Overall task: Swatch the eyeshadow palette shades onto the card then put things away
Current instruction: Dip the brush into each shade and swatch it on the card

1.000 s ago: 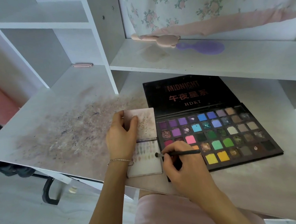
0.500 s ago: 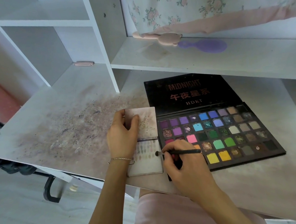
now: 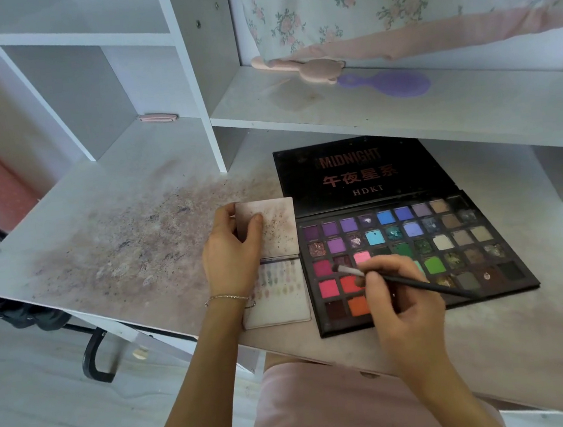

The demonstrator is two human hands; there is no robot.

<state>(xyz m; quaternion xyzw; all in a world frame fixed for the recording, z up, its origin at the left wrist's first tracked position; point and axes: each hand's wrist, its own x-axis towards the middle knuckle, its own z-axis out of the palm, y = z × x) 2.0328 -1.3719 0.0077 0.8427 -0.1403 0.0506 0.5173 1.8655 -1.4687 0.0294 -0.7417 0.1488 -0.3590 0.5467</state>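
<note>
Two hands work near the worktop's (image 3: 107,209) front edge: your left hand (image 3: 232,252) pinches the card (image 3: 281,296) beside the open palette (image 3: 413,235), while your right hand's (image 3: 406,308) fingers pinch the brush (image 3: 403,279), its tip over the dark red pan.

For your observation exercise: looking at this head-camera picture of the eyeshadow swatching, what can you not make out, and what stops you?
- Head view: several palette pans are hidden under the right hand.
- Card: its left edge is covered by the left hand; swatch colours are too small to name.
- Brush tip: contact with a pan cannot be told.
- Floral cloth: cut off by the top edge.
</note>
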